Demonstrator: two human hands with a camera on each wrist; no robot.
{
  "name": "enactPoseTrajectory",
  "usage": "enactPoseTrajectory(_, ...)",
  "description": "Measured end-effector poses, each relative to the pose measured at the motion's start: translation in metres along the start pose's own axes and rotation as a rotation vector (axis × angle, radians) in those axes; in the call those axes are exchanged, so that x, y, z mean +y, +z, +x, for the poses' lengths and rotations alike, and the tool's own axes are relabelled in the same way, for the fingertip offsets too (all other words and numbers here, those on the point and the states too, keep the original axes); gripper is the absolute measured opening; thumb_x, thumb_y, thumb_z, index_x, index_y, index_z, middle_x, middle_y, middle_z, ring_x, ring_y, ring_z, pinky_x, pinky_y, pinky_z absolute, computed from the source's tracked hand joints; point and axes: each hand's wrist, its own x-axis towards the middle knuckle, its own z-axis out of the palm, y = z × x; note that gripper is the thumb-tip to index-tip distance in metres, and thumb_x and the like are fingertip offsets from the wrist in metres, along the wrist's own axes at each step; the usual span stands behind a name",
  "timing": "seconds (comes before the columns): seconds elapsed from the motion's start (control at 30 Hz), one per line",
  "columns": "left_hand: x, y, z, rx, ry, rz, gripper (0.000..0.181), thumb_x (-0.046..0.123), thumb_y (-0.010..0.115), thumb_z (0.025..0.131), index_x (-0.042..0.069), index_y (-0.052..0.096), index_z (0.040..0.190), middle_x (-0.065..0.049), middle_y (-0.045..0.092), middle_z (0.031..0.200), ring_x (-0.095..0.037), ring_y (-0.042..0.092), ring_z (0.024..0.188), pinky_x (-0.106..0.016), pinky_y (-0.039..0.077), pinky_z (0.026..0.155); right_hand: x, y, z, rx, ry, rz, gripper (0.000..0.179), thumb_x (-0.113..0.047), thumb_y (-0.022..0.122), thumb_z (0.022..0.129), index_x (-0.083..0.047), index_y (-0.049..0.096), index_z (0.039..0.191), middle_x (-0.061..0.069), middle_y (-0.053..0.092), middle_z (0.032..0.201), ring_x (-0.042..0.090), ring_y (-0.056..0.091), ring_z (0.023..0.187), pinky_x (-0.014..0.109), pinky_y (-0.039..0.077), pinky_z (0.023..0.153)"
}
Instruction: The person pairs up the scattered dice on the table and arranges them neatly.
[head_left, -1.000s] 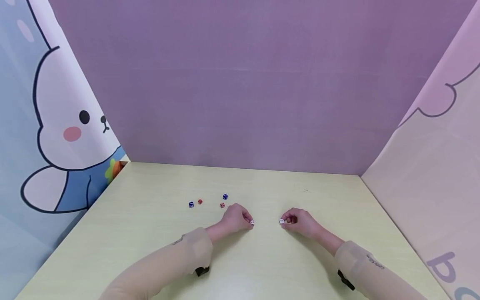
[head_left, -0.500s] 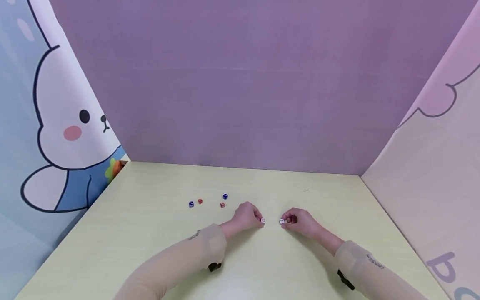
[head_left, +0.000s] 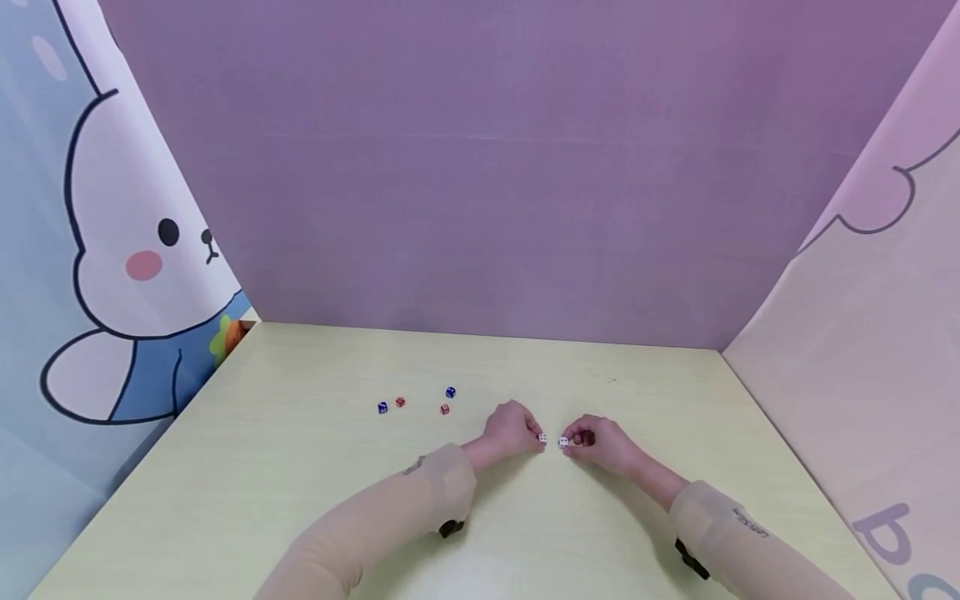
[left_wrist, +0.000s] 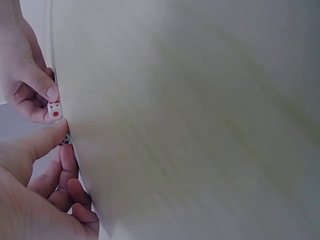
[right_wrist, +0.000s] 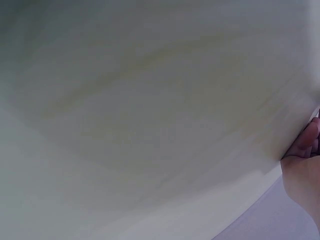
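Observation:
In the head view, my left hand (head_left: 512,431) pinches a small white die (head_left: 542,438) low over the table. Just to its right, my right hand (head_left: 603,443) grips a second white die (head_left: 563,442) between thumb and finger. A narrow gap separates the two dice there. From the left wrist, the right hand's die (left_wrist: 55,111) shows one red pip, and black pips show on the left hand's die (left_wrist: 64,140), partly covered by fingertips. Only part of a hand (right_wrist: 302,165) enters the right wrist view, at the right edge; no die is visible there.
Left of the hands lie two blue dice, one farther left (head_left: 382,407) and one behind (head_left: 451,392), plus two red dice (head_left: 401,402). The pale table (head_left: 637,533) meets a purple panel (head_left: 480,208) at the back and printed curtains (head_left: 885,358) at the sides.
My left hand has slid to the right with its white die, narrowing the gap to the other one. The right hand and the red and blue dice have stayed put.

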Motion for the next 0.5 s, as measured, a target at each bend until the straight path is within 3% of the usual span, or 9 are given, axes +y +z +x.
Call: enactPoseTrajectory(0.5,0.0067,0.0095,0.0022,0.004,0.032,0.003,0.014,0.012,0.084,0.065,0.012,0.073,0.074,0.007,0.066,0.063,-0.005,0.055,0.056,-0.022,0.044,0.062,-0.0001,0.0000,0.0004,0.008,-0.011,0.003,0.015,-0.009,0.074,0.080,-0.007,0.066,0.092,-0.001,0.055,0.077,0.011,0.048,0.069,0.019,0.042,0.059)
